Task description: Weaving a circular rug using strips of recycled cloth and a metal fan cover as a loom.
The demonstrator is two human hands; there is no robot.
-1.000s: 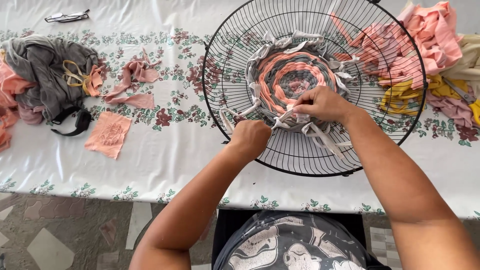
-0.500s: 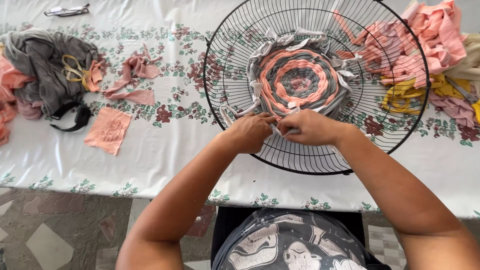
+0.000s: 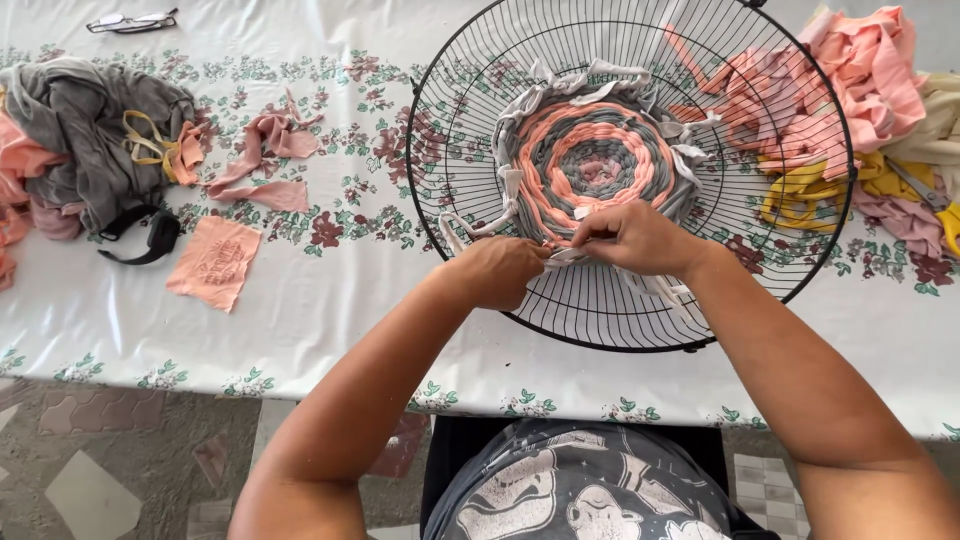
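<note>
While both hands meet at the six o'clock edge of the woven disc, I read the work as fingertip handling of a soft thing. My left hand (image 3: pixel 497 272) is curled closed, pinching the pale grey fabric strip (image 3: pixel 562 256) at its near end, and my right hand (image 3: pixel 632 238) is closed on the same strip just beside it, thumb and fingers pressed together. The strip runs from the rim of the round rag weave (image 3: pixel 598 165), which sits at the centre of the black wire fan guard (image 3: pixel 470 90) lying flat on the flowered tablecloth (image 3: pixel 330 320).

I judge the strip to be light, limp and a little stretchy, so it should be taken close to the weave, where a short length keeps its tension; held far out, it would sag and twist. The guard looks stiff and light, and may slide on the slick cloth if pulled hard.

At nine o'clock from the guard lie pink scraps (image 3: pixel 258 160) and a grey garment (image 3: pixel 90 130); at three o'clock a heap of pink and yellow cloth (image 3: pixel 860 70); eyeglasses (image 3: pixel 130 20) rest at ten o'clock.
</note>
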